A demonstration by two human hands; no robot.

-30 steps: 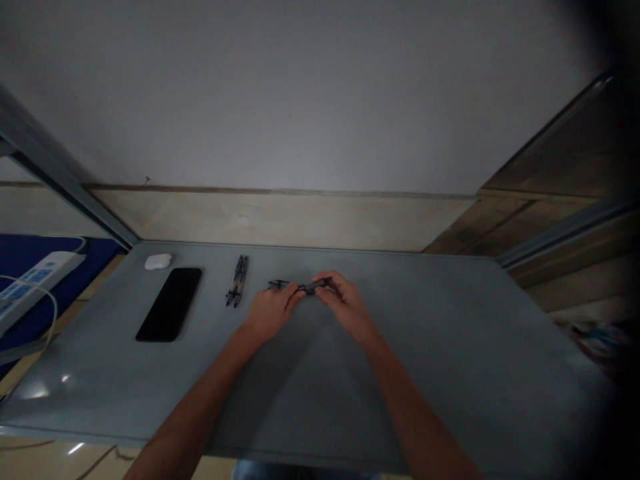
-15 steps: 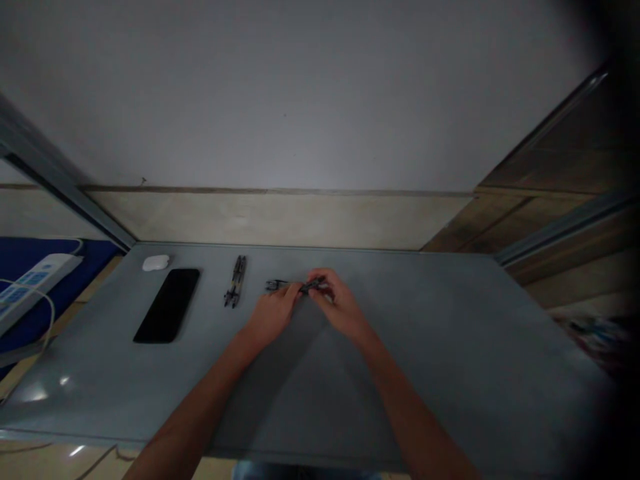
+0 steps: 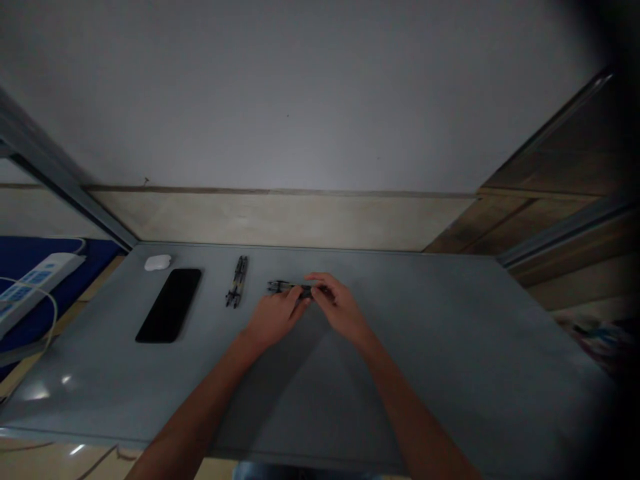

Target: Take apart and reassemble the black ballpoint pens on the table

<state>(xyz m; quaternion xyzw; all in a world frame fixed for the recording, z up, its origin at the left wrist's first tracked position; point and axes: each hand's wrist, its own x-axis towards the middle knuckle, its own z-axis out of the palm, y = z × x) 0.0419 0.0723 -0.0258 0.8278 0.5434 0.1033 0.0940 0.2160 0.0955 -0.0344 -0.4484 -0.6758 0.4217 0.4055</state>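
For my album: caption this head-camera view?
Left hand and right hand pinch a small dark tool at a grey table.

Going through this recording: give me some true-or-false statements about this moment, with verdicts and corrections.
The left hand and right hand both touch a small dark tool. True.
The black smartphone lies right of the hands. False: it lies left of them.
A small white case lies near the smartphone's far end. True.
The power strip sits on the grey table. False: it lies on a blue surface left of the table.
A second dark tool lies untouched between smartphone and hands. True.
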